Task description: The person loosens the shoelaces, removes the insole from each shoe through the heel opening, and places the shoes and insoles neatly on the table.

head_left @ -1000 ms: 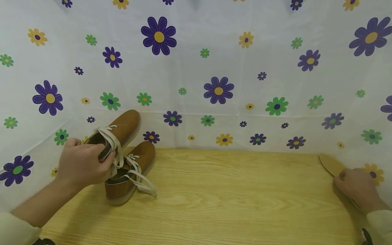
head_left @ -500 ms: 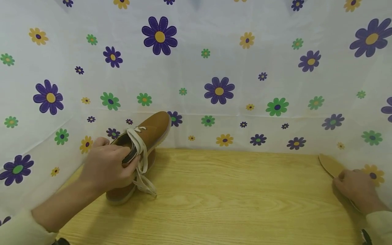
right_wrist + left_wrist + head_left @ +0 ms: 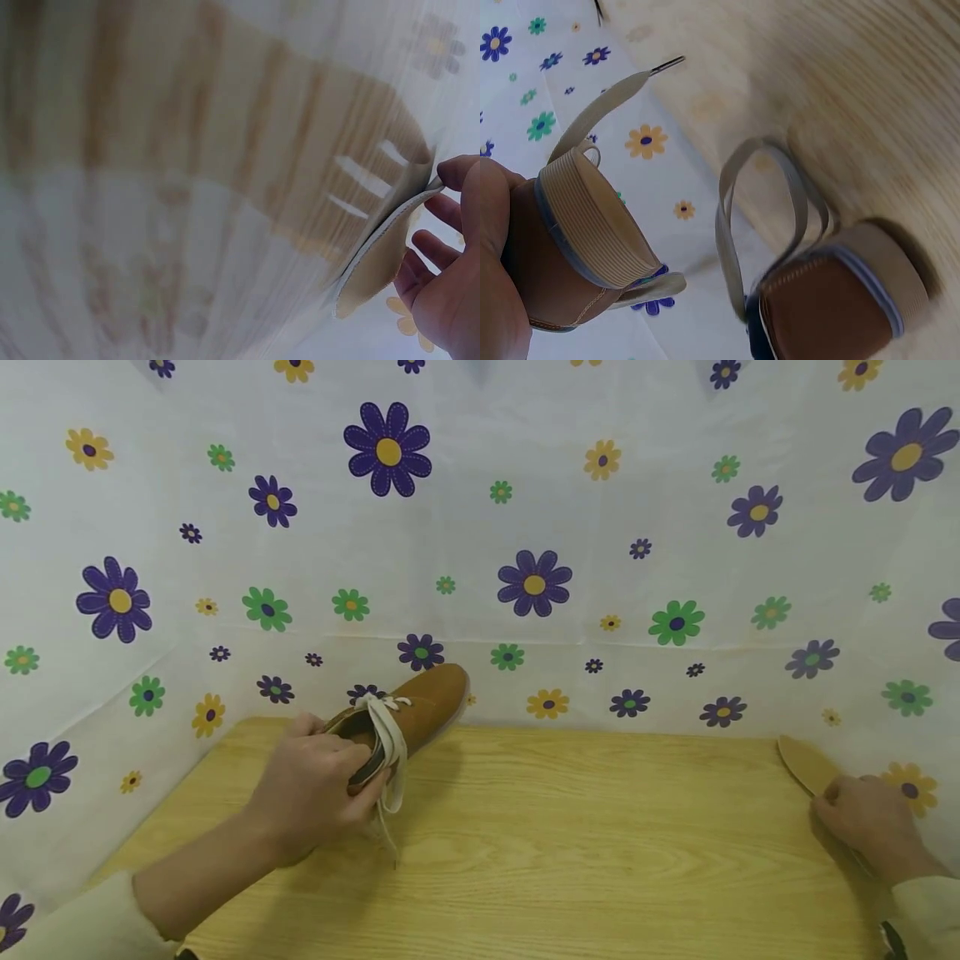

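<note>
My left hand (image 3: 315, 785) grips a brown lace-up shoe (image 3: 431, 702) by its heel, fingers hooked over the opening. The shoe tilts toe-up toward the back, and its pale laces (image 3: 390, 747) hang over the side. In the left wrist view, the held shoe (image 3: 577, 225) shows its ridged sole at the left. A second brown shoe (image 3: 832, 307) stands on the table there; in the head view my left hand and forearm hide it. At the far right, my right hand (image 3: 873, 818) pinches a thin tan insole (image 3: 804, 762), whose edge (image 3: 386, 255) shows in the right wrist view.
Beneath my hands is a wood-grain tabletop (image 3: 570, 835). A white flowered sheet (image 3: 465, 527) rises at its back and along both sides, close to the insole. Motion blurs much of the right wrist view.
My left hand has carried the held shoe rightward and a little lower, past the standing shoe, which it now covers in the head view. The right hand and insole have stayed in place.
</note>
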Motion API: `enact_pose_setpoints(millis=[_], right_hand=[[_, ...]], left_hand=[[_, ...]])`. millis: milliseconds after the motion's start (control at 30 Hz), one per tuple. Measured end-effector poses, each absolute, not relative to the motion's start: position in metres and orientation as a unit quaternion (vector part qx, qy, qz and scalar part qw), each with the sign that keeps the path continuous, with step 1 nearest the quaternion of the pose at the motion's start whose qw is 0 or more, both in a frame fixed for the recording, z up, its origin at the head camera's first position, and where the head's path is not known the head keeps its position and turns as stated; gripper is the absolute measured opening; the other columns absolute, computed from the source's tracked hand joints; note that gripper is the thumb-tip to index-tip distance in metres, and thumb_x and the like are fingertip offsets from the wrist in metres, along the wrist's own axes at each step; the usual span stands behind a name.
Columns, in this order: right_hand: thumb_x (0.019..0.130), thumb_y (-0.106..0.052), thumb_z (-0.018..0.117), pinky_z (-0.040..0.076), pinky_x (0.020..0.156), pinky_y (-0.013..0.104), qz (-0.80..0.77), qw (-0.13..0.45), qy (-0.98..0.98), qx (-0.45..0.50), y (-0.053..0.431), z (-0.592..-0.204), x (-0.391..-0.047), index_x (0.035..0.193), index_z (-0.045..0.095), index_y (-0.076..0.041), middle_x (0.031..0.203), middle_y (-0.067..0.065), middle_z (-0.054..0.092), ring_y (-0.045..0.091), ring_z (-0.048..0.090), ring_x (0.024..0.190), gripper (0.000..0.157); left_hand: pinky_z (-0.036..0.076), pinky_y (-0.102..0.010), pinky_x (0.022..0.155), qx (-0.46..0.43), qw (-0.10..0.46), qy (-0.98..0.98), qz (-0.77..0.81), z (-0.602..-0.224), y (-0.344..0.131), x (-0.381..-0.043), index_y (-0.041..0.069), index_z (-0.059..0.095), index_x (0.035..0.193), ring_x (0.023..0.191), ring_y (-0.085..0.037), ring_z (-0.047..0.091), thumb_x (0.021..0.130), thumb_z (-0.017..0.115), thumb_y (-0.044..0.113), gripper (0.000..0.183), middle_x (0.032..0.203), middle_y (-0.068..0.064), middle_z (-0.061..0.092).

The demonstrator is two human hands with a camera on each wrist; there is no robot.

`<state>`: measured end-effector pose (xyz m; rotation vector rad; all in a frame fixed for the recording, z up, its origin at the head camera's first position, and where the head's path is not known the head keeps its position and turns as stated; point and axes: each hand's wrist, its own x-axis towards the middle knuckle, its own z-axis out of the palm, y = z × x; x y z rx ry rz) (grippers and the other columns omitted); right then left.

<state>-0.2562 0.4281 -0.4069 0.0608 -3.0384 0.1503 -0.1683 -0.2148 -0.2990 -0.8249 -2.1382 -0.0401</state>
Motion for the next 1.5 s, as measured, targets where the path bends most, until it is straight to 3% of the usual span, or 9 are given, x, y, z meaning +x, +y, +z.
enact_pose_setpoints(millis=[433, 933, 1200, 1500], right_hand=[[0.089, -0.019, 0.054, 0.05, 0.065, 0.055, 0.044, 0.07, -0.996, 0.027, 0.427, -0.407, -0.257, 0.09, 0.068, 0.011, 0.083, 0.029, 0.065, 0.046, 0.059, 0.08, 0.034], [0.09, -0.021, 0.055, 0.05, 0.066, 0.056, 0.046, 0.058, -0.997, 0.023, 0.428, -0.408, -0.257, 0.093, 0.067, 0.012, 0.085, 0.03, 0.064, 0.048, 0.058, 0.08, 0.035], [0.09, -0.021, 0.055, 0.051, 0.065, 0.056, 0.051, 0.057, -0.997, 0.022, 0.431, -0.41, -0.259, 0.093, 0.068, 0.012, 0.086, 0.031, 0.065, 0.048, 0.06, 0.079, 0.035], [0.091, -0.02, 0.054, 0.051, 0.064, 0.055, 0.038, 0.05, -0.998, 0.024, 0.431, -0.41, -0.259, 0.094, 0.066, 0.012, 0.085, 0.03, 0.064, 0.047, 0.06, 0.078, 0.035]], left_hand=[[0.032, -0.033, 0.065, -0.365, 0.391, -0.844, -0.025, -0.325, -0.184, -0.171, 0.022, 0.039, 0.054, 0.045, -0.003, 0.031, 0.073, 0.075, 0.025, 0.041, 0.048, 0.013, 0.036], [0.032, -0.03, 0.063, -0.409, 0.374, -0.831, -0.036, -0.36, -0.148, -0.175, 0.022, 0.039, 0.054, 0.044, -0.005, 0.039, 0.071, 0.081, 0.026, 0.046, 0.048, 0.013, 0.041], [0.027, -0.027, 0.062, -0.427, 0.313, -0.848, -0.031, -0.373, -0.126, -0.166, 0.023, 0.041, 0.055, 0.044, -0.002, 0.034, 0.075, 0.079, 0.029, 0.044, 0.047, 0.014, 0.039], [0.036, -0.033, 0.071, -0.391, 0.176, -0.902, -0.055, -0.379, -0.104, -0.153, 0.021, 0.053, 0.063, 0.053, -0.001, 0.049, 0.093, 0.067, 0.042, 0.038, 0.057, 0.013, 0.051]])
